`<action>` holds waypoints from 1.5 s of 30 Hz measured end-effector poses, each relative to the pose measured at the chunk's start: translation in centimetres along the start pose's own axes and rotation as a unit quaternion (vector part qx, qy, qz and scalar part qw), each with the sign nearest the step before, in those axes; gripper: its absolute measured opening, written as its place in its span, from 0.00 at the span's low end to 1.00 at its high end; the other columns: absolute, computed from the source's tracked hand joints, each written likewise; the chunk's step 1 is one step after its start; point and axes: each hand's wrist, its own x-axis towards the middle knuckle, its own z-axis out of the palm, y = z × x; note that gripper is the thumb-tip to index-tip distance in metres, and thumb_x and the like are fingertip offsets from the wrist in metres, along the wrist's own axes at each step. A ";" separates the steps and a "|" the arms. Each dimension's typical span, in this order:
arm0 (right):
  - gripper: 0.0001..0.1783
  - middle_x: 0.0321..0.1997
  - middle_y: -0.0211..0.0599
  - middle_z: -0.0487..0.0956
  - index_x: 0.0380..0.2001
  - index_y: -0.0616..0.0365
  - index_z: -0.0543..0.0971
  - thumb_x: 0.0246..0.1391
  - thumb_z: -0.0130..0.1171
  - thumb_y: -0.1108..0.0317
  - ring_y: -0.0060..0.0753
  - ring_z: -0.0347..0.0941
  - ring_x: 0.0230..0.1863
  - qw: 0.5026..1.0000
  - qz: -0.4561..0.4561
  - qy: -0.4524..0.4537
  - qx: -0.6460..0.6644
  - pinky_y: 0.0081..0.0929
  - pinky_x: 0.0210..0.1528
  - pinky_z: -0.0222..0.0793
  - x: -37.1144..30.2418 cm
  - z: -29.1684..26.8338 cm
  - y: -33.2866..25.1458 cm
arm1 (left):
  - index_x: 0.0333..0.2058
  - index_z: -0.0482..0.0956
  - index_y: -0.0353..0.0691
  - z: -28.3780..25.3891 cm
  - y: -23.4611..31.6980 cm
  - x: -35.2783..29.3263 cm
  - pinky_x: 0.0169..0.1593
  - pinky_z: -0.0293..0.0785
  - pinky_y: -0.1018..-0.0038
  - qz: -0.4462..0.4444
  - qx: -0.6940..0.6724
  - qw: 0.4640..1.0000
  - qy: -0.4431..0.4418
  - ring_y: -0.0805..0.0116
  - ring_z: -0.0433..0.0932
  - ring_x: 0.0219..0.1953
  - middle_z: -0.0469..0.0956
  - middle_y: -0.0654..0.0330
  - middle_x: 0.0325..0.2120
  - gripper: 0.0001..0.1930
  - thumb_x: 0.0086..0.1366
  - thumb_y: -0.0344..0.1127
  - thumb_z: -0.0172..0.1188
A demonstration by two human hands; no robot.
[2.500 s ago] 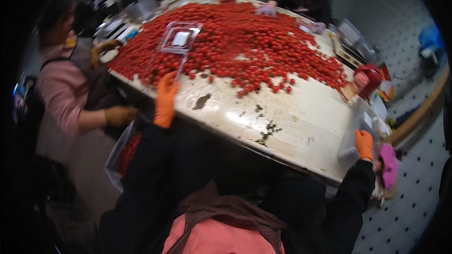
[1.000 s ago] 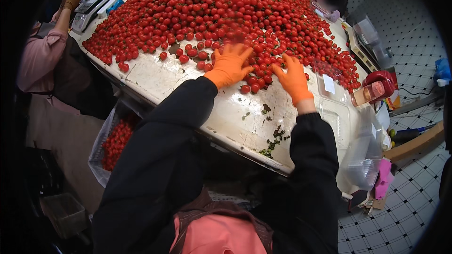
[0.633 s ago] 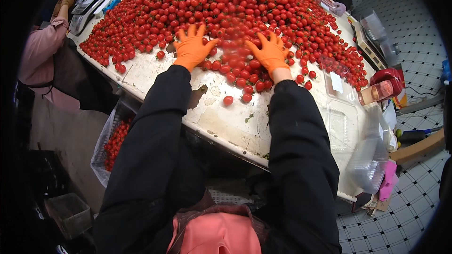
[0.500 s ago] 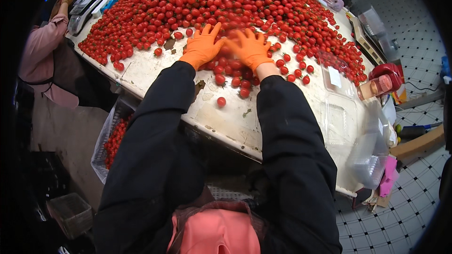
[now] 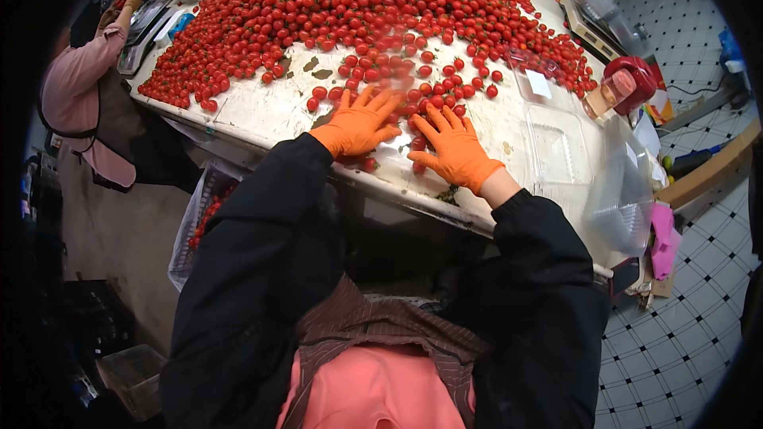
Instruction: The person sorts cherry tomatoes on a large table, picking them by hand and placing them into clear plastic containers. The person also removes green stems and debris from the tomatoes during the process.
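My left hand (image 5: pixel 358 123), in an orange glove, lies open with its fingers stretched toward a cluster of loose cherry tomatoes (image 5: pixel 433 89). Just to its right, my right hand (image 5: pixel 459 151), gloved alike, is open too, its spread fingers touching or close to some tomatoes. A few tomatoes sit between the two hands near the front edge of the white table (image 5: pixel 250 105). Beyond them rises a wide pile of red cherry tomatoes (image 5: pixel 373 0) with green stems. Some tomatoes past my fingertips are smeared by motion.
On the right lie an open clear plastic box (image 5: pixel 559 143), stacked clear boxes (image 5: pixel 624 218) and a red tape dispenser (image 5: pixel 632 79). A white basket (image 5: pixel 187 242) holding tomatoes stands below the table's left side. At far left a person in a pink sleeve (image 5: pixel 95 67) holds a tomato-filled tray.
Both hands have moved back toward the table's front edge, the right one also rightward. Tomatoes have spread from the pile toward me. The view has shifted slightly.
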 end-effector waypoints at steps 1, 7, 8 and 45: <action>0.38 0.69 0.45 0.55 0.63 0.48 0.63 0.55 0.49 0.38 0.56 0.48 0.69 1.000 -0.009 -0.007 0.015 0.52 0.66 0.45 -1.0 -0.3 -0.1 | 0.66 0.51 0.50 0.1 1.2 -0.6 0.66 0.34 0.43 0.008 -0.005 1.000 -0.002 0.48 0.41 0.69 0.48 0.54 0.67 0.36 0.65 0.61 0.43; 0.29 0.64 0.47 0.64 0.56 0.53 0.71 0.56 0.56 0.48 0.50 0.58 0.65 0.990 -0.016 -0.016 0.136 0.42 0.63 0.55 -5.6 -3.1 -0.1 | 0.62 0.63 0.45 -1.9 4.8 -3.1 0.67 0.47 0.59 0.162 -0.150 0.974 -0.055 0.56 0.49 0.68 0.56 0.54 0.65 0.28 0.67 0.50 0.52; 0.26 0.60 0.47 0.69 0.53 0.56 0.74 0.55 0.60 0.55 0.47 0.62 0.62 0.973 -0.013 0.061 0.221 0.37 0.62 0.57 -5.9 -3.6 0.2 | 0.60 0.66 0.45 -3.0 4.5 -3.5 0.67 0.49 0.63 0.103 -0.288 0.951 -0.041 0.57 0.52 0.67 0.59 0.53 0.63 0.28 0.65 0.51 0.55; 0.31 0.62 0.48 0.64 0.56 0.56 0.70 0.54 0.54 0.48 0.57 0.54 0.64 0.988 -0.053 0.122 0.081 0.55 0.65 0.43 -3.4 1.2 -1.7 | 0.51 0.74 0.40 0.0 -0.3 4.2 0.54 0.68 0.65 0.019 -0.109 0.929 0.354 0.55 0.71 0.52 0.73 0.55 0.50 0.22 0.57 0.39 0.62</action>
